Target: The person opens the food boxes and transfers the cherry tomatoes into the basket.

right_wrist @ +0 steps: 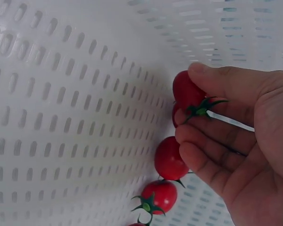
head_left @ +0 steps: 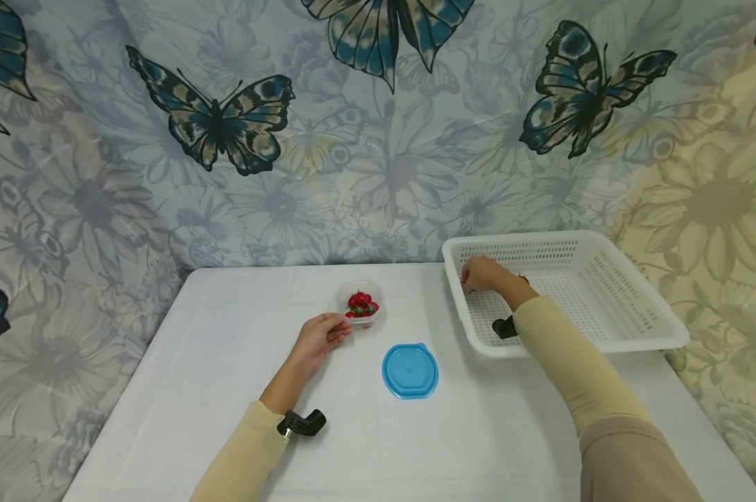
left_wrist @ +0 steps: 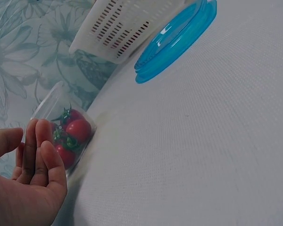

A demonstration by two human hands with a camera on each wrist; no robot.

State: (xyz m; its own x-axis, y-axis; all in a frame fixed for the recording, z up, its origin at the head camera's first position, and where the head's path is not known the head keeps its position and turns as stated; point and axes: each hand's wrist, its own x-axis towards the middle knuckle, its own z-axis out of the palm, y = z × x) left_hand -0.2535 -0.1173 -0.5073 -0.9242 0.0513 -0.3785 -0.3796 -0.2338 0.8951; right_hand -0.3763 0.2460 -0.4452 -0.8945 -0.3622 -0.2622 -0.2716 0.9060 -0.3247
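Note:
Inside the white basket, my right hand (head_left: pixel 483 275) pinches a red cherry tomato (right_wrist: pixel 186 89) with a green stem between thumb and fingers. More cherry tomatoes (right_wrist: pixel 170 157) lie along the basket wall below it in the right wrist view. My left hand (head_left: pixel 318 340) is at the near left side of a small clear plastic container (head_left: pixel 380 293), its fingers loosely bent and the thumb apart from them. Whether those fingertips touch the container cannot be told. Several red cherry tomatoes (left_wrist: pixel 78 130) with green stems sit in the container.
A round blue lid (head_left: pixel 410 371) lies flat on the white-covered table (head_left: pixel 227 362), in front of the container. The perforated white basket (head_left: pixel 641 341) stands at the table's right back. Behind the table hangs a butterfly-patterned cloth (head_left: pixel 390 167).

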